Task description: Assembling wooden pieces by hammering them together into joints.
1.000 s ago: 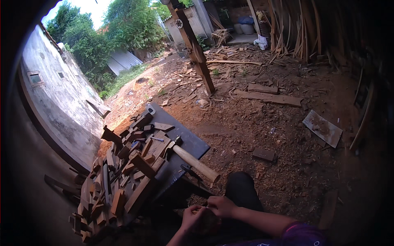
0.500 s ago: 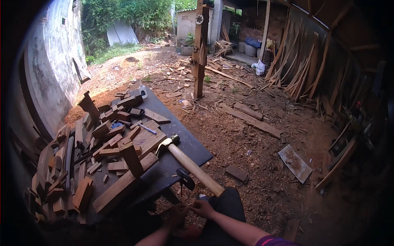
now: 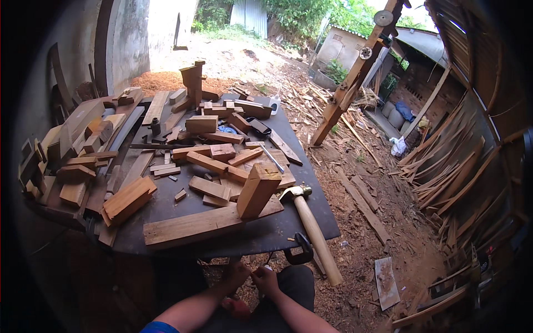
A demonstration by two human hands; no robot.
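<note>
Observed from my end: the left hand (image 3: 237,275) and right hand (image 3: 266,280) meet low over the lap, just off the near edge of the dark table (image 3: 323,216); the fingers of both curl inward, tips close together; how far open each is, and whether anything small is pinched there, I cannot tell (the knuckles cover the spot, and it is dim). Nearest things I can make out: a red object (image 3: 237,308) between the forearms, kind unclear, and a small white object (image 3: 268,267) just beyond the right hand; I see no clear grip on either.

Technique, my judgement: for close fingertip work I would brace both wrists on the thighs, let the left steady and the right make the small moves; I would also tilt the hands toward the light, since the lap lies in shadow. Caution: the hammer (image 3: 316,238) juts handle-first past the table edge, near the right knee (image 3: 298,277) and beside a black clamp-like fitting (image 3: 300,252); a lifted knee could knock it; keep movements low and inward.
</note>
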